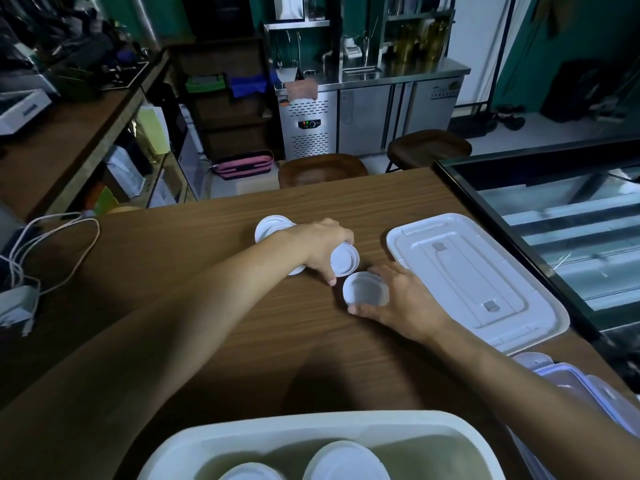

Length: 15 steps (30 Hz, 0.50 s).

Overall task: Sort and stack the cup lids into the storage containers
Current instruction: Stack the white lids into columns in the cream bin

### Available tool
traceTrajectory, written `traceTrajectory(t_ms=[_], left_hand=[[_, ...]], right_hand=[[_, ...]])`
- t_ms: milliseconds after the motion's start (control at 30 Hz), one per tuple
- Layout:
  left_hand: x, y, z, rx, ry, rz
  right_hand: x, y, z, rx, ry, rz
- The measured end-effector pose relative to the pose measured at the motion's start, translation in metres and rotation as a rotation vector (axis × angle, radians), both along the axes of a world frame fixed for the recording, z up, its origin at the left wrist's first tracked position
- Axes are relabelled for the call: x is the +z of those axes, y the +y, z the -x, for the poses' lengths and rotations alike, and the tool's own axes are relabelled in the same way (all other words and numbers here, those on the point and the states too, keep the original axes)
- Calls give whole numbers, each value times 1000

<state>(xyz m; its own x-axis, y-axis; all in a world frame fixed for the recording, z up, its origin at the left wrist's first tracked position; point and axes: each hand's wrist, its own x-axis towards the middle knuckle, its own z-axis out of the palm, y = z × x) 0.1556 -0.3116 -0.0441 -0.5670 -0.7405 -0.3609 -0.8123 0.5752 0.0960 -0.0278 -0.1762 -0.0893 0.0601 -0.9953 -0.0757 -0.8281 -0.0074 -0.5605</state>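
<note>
While the storage container (277, 426) nearest you holds lids (346, 459), your right hand (408, 303) pinches one cup lid (366, 289) and your left hand (320, 242) grips a lid stack (344, 260) on the desk (207, 271); nest them next, then collect the far lids (272, 227).

Both bare forearms extended forward, converging. Left hand (320, 242) palm-down, curled in a grip round a lid stack (344, 261); right hand (410, 303) just beside it, pinching a single lid (366, 289) by its rim.
</note>
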Motion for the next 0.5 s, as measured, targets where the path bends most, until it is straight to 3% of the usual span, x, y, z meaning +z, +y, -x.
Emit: traceTrajectory(t_ms=[500], left_hand=[[45,45,-35,17,334,46]], right_hand=[[1,4,0,29,52,-51]])
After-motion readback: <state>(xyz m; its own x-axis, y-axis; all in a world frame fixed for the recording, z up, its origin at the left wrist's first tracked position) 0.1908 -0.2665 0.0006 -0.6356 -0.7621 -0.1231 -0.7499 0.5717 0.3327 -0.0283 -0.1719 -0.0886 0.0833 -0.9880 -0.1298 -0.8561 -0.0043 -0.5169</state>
